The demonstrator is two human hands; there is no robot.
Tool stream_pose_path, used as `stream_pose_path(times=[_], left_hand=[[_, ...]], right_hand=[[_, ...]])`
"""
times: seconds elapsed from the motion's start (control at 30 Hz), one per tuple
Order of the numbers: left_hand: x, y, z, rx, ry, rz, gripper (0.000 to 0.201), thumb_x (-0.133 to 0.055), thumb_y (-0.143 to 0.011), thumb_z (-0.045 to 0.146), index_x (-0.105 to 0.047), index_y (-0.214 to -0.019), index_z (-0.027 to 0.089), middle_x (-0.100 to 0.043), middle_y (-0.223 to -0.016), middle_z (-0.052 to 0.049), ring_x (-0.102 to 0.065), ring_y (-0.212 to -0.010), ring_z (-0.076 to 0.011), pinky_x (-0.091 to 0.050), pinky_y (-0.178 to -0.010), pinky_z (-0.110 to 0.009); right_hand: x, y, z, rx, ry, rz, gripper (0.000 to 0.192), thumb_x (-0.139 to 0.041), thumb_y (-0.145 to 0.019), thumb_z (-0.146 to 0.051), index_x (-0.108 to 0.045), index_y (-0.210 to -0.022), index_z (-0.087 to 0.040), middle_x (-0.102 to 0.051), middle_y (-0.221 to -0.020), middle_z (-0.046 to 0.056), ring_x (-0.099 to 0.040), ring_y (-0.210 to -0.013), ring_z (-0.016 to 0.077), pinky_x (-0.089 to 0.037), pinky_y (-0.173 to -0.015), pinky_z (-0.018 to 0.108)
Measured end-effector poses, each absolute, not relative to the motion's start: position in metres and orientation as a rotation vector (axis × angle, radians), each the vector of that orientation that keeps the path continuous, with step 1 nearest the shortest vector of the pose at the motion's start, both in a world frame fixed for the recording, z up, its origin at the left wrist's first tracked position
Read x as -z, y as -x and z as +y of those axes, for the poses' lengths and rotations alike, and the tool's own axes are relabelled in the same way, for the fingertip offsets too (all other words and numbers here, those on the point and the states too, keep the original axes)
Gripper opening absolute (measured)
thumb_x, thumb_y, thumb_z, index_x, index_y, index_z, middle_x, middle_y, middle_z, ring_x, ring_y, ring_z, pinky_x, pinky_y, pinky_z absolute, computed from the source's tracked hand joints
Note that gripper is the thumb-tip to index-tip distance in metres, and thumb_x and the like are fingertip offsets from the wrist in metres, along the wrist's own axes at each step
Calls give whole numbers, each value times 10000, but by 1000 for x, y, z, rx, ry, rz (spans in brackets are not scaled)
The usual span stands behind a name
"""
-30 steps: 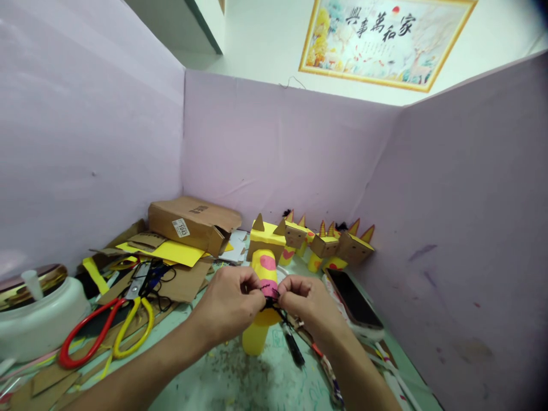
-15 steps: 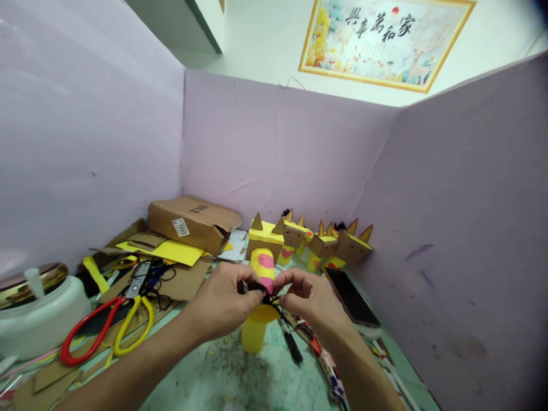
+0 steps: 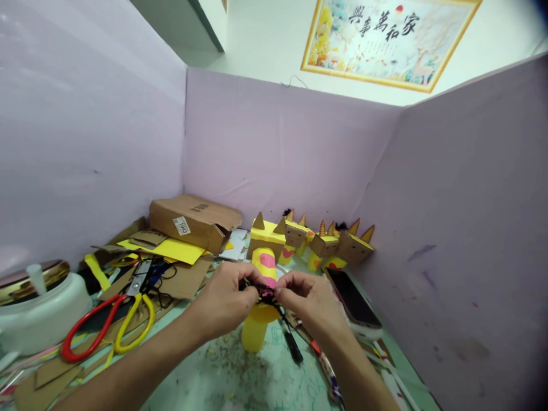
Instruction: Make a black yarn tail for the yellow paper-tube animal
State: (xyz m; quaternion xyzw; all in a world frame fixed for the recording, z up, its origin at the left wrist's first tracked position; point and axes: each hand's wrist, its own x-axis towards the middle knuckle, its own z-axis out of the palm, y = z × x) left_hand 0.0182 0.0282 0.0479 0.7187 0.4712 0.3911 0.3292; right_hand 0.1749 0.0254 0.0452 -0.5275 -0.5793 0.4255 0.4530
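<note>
the person's left hand [image 3: 225, 302] and right hand [image 3: 310, 302] meet in front of the chest, fingertips nearly touching, both pinching a small tangle of black yarn [image 3: 266, 294] between thumb and forefinger. the yarn sits right at the neck of a yellow paper-tube figure [image 3: 259, 319] with pink spots, which stands upright on the desk [image 3: 240, 377] just behind the hands; its boxy yellow head [image 3: 266, 238] carries two brown cardboard ears. a black strand trails down from the pinch toward a dark pen [image 3: 292, 343] lying on the desk under the right wrist.

behind the figure, a row of similar cardboard-headed figures [image 3: 329, 245] stands along the lilac partition [image 3: 282, 154]. a dark phone [image 3: 351, 299] lies face up to the right of them. to the left, a brown cardboard box [image 3: 194, 222] bears a white sticker that reads "1043", and yellow paper [image 3: 171, 250] lies under its front edge. nearer the person lie large scissors [image 3: 107, 328] with one red and one yellow handle loop, on top of cardboard scraps. a white tub [image 3: 38, 311] with a gold-rimmed lid stands at the far left edge.

on the wall above the partition hangs a gold-framed picture [image 3: 385, 40] with four large chinese characters, 家和萬事興 in style, the rightmost being 家; the smaller writing on it is too small to read.
</note>
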Motion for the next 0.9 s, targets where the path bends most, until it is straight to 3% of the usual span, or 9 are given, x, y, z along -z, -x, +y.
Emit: stream_pose_path(times=[0.27,0.6,0.9], left_hand=[[-50,-21,25,-1003,-1844,1249,136,-594,-698,258,-687,-713,161,-627,-632,5,-499,-576,-122,-360,-523,-217],[-49,-25,25,-1093,-1814,1203,133,-533,-694,194,-650,-644,157,-608,-616,8,-511,-595,-123,-383,-549,-212],[-43,-25,29,-1097,-1794,1233,115,-541,-685,196,-625,-623,150,-602,-609,3,-508,-596,-129,-385,-550,-223]], right_hand=[[-38,-174,30,-1151,1218,-1364,132,-619,-515,-269,-613,-584,-156,-559,-533,-18,-441,-516,104,-322,-518,236],[-40,-175,27,-1105,1214,-1414,166,-653,-538,-299,-664,-606,-147,-568,-525,-7,-444,-498,106,-338,-503,239],[-44,-175,28,-1035,1265,-1395,96,-565,-509,-260,-553,-492,-167,-470,-450,-46,-368,-458,80,-286,-472,224]])
